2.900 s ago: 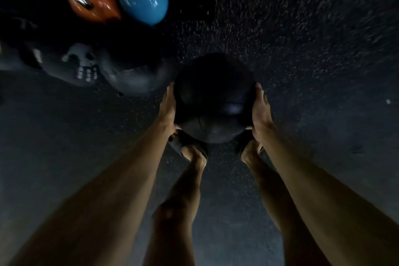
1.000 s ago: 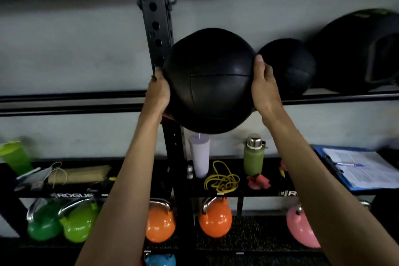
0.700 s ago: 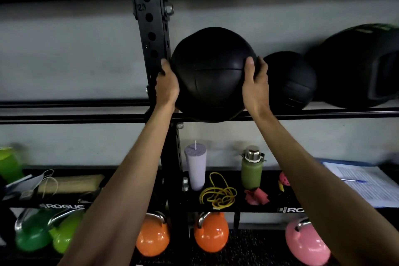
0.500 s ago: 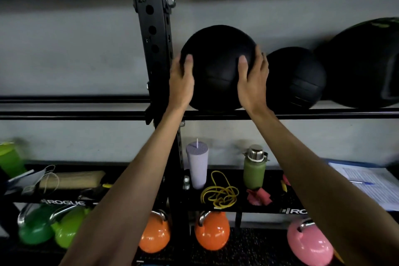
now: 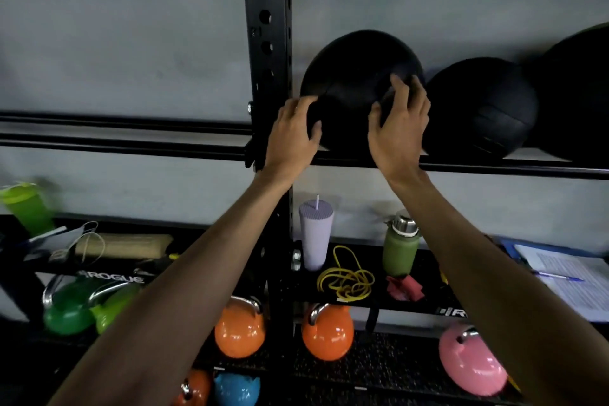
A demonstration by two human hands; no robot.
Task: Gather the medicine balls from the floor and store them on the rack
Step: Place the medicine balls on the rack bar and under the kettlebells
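The rack upright (image 5: 267, 43) bears "23" and, fainter, "21"; the lower shelf edge (image 5: 112, 277) reads "ROGUE"

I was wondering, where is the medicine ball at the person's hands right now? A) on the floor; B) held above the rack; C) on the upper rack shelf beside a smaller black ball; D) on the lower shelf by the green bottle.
C: the medicine ball sits on the upper shelf next to the smaller black ball, with the left hand and right hand at its front.
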